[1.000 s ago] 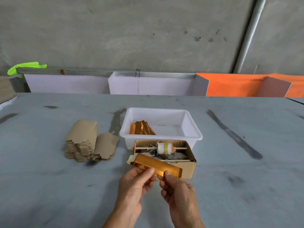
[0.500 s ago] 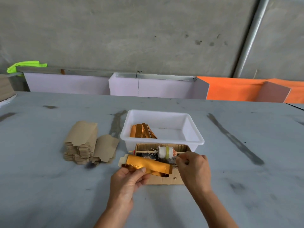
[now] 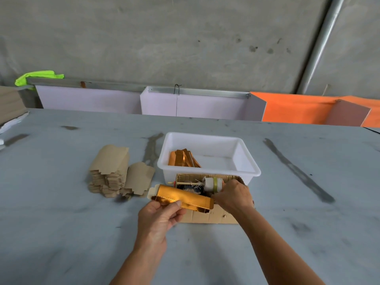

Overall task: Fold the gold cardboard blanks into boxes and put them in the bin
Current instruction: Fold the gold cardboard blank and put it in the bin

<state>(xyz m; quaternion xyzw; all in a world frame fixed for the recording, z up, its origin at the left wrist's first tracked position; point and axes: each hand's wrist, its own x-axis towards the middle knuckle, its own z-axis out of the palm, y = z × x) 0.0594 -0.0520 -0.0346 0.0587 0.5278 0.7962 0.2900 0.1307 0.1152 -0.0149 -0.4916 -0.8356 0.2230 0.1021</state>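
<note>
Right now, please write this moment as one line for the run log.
left hand: holds folded gold cardboard box | right hand: reaches into brown cardboard box | white plastic bin: holds gold boxes

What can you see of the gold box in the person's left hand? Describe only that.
The gold box is long, narrow and shiny, apparently foil-faced card, with a pale flap showing at its left end. It lies nearly level, tilted down to the right, above the table in front of the brown carton. The left hand pinches its near edge; the right hand is at its right end.

A grey, smudged table [image 3: 61, 223] is backed by a stained concrete wall [image 3: 185, 38]; a metal pipe [image 3: 320, 48] is seen far right, pale panels [image 3: 88, 99] and orange panels [image 3: 298, 108] behind.
</note>
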